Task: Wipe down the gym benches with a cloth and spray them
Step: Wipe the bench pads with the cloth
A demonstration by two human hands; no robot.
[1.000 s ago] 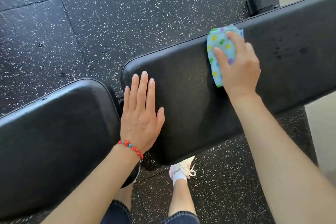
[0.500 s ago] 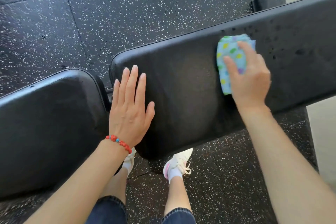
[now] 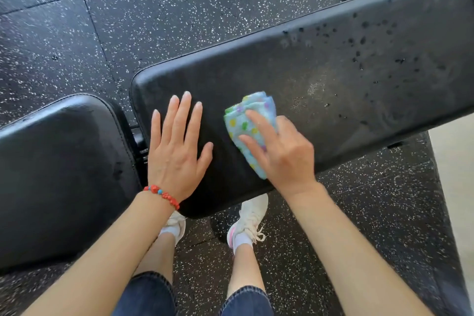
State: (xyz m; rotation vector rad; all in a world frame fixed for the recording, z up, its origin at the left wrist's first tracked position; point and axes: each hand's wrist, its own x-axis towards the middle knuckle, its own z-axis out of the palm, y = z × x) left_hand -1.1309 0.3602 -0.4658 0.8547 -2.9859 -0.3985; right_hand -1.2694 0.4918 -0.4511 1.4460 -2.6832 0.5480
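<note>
A long black padded bench (image 3: 333, 72) runs from the middle of the view to the upper right. Spray droplets (image 3: 372, 41) dot its right part. My left hand (image 3: 177, 154) lies flat on the pad's left end, fingers straight and together. My right hand (image 3: 284, 159) grips a folded light-blue cloth with coloured dots (image 3: 246, 123) and presses it onto the pad just right of my left hand. Two fingers lie over the cloth's top and the others curl round its right edge. No spray bottle is in view.
A second black pad (image 3: 64, 161) sits at the lower left, separated by a narrow gap with a hinge (image 3: 138, 141). Black speckled rubber flooring (image 3: 154, 7) surrounds the bench. My feet in white shoes (image 3: 246, 220) stand under the pad's near edge.
My right hand has slid the cloth left and toward me along the pad, from near its far edge to beside my left hand. My left hand stays flat on the pad.
</note>
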